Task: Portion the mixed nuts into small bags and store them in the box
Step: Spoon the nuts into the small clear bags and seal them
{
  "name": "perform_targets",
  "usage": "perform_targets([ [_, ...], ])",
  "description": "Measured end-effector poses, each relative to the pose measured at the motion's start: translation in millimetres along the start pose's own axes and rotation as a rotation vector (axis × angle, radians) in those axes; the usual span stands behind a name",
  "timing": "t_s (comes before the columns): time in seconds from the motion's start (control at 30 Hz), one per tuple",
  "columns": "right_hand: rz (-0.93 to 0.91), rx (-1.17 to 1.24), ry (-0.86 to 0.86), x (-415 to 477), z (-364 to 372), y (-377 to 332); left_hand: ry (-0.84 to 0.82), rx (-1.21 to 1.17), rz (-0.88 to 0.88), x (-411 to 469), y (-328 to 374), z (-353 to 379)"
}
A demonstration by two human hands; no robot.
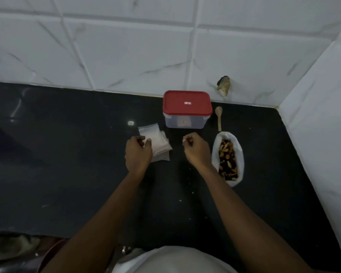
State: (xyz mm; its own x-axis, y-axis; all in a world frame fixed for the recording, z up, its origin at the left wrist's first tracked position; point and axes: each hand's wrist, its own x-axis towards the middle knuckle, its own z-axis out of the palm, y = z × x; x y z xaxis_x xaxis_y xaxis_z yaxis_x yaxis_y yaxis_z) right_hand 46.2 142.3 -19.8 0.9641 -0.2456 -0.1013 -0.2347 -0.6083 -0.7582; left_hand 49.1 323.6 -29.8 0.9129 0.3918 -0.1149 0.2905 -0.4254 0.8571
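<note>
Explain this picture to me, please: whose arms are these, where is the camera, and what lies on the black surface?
There is no machine here: a person works with two bare hands, and one camera worn on the head looks forward and down, so the arms enter from below. On the black counter stands a clear box with its red lid on. Right of it lies a wooden spoon, and nearer the person an open bag of mixed nuts. Left of the box and nearer lies a stack of small bags. The left hand rests on that stack, its curled fingers seemingly pinching the top bag. The right hand hovers with curled fingers between stack and nuts; whether it holds anything is too small to tell.
</note>
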Motion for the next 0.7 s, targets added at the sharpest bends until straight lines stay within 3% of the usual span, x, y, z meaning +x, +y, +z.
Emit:
perform_targets([
  [0.17,-0.067,-0.05,-0.11,12.4,35.6,-24.3,-0.14,-0.011,-0.157,26.0,-11.1,-5.4],
  [0.37,0.024,-0.045,-0.102,28.4,59.7,-35.2,-0.214,-0.112,-0.23,30.6,-20.7,-4.4],
  [0.53,0.034,0.11,-0.069,28.1,64.0,-41.1,-0.207,-0.074,-0.007,30.2,-21.1,-15.0],
  [0.7,-0.005,0.343,-0.02,14.1,49.6,-52.0,-0.416,0.101,0.259,37.2,-23.1,-26.8],
])
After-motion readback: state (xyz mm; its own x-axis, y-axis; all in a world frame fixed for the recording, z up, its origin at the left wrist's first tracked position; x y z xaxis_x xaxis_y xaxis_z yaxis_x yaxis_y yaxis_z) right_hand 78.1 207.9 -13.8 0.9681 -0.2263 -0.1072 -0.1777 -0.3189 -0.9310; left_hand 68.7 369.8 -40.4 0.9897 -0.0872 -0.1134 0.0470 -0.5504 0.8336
